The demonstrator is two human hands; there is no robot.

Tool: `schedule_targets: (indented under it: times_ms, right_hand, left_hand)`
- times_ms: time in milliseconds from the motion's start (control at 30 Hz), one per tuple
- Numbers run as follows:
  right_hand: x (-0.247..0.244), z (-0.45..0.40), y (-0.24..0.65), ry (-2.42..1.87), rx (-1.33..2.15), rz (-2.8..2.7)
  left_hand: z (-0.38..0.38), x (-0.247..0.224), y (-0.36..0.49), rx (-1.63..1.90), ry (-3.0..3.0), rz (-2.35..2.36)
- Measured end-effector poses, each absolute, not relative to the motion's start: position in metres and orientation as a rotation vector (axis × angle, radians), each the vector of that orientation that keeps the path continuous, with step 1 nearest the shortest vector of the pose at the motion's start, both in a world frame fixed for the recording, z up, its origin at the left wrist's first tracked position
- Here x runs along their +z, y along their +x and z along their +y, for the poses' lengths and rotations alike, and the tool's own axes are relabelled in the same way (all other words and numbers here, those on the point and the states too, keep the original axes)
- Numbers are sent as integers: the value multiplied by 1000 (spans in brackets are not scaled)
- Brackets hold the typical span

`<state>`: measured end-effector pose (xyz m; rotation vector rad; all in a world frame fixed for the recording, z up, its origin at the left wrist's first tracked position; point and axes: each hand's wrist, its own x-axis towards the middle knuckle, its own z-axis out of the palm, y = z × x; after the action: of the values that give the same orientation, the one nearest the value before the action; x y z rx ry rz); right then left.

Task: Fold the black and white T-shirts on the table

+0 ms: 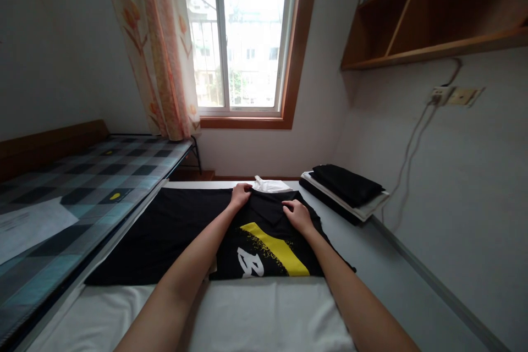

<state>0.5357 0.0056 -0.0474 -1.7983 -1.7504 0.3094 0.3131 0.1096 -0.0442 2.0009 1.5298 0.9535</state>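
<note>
Left hand (240, 196) on black shirt (264, 213), window (243, 38) beyond table (379, 280).

Black shirt (268, 210) with yellow band, white lettering

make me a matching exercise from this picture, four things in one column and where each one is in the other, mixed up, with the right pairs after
Things
1. black garment
2. folded stack
3. sheet of paper
4. curtain

Places
A. on the checked mattress
B. hanging at the left side of the window
C. spread out below the left hand and right hand
D. near the right-hand wall

Right pairs: 1-C, 2-D, 3-A, 4-B
</note>
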Motion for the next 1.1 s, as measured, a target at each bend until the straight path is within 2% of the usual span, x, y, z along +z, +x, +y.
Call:
schedule_targets:
  times_ms: [233, 300, 467, 767, 1100]
  right_hand:
    - [-48, 3, 538, -1856, 173, -1679]
    - [-44, 5, 541, -1899, 51, -1669]
    - [-28, 26, 562, -1970, -188, -1747]
    - [-5, 66, 593, -2103, 217, -1893]
    - [-4, 73, 594, -2050, 302, -2034]
  left_hand:
    - [105, -41, 257, 819, 2361, 1477]
    - [106, -38, 222, 570, 2618, 1626]
    - [110, -27, 128, 350, 2597, 1904]
    - [108, -8, 31, 66, 2456, 2159]
    - [107, -2, 6, 60, 2610, 2054]
